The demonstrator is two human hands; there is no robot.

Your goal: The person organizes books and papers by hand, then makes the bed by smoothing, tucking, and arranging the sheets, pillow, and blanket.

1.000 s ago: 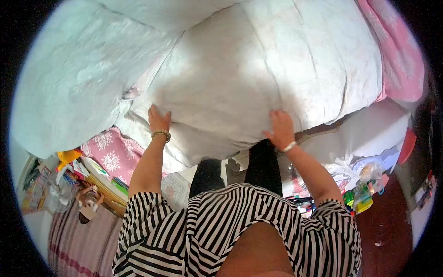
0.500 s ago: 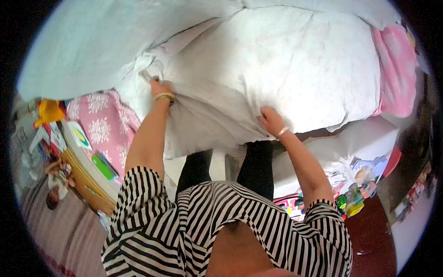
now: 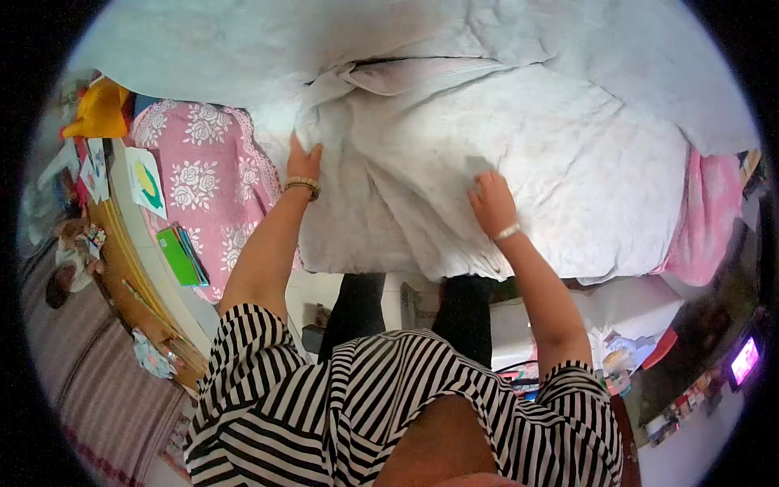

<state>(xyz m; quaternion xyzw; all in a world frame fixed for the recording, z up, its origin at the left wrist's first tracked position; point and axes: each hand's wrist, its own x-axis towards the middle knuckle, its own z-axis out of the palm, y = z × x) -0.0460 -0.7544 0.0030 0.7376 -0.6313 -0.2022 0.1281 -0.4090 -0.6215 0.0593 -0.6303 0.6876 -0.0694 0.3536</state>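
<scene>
A large white sheet (image 3: 568, 170) covers the bed-like surface before me, creased across its middle and hanging down at the near edge. My left hand (image 3: 304, 165), with a beaded bracelet on the wrist, touches the sheet's bunched left part. Its thumb and fingers are apart, and the fingertips are partly lost in the folds. Over the sheet's near middle is my right hand (image 3: 493, 203), a pale band on its wrist. Those fingers are loosely bent and slightly apart, with no cloth visibly gripped. Beyond the hands, a fold (image 3: 422, 73) gapes along the sheet.
Pink floral cloth (image 3: 195, 162) lies at left, carrying a green book (image 3: 180, 256) and a drawing (image 3: 146, 183). A person (image 3: 77, 260) is at far left near a wooden edge (image 3: 138, 300). Pink fabric (image 3: 706, 219) shows at right; a lit screen (image 3: 744, 360) stands beyond.
My right hand has let go of the sheet's near edge and moved up over it. The left hand's grip has loosened. The sheet lies flatter, and the view has shifted.
</scene>
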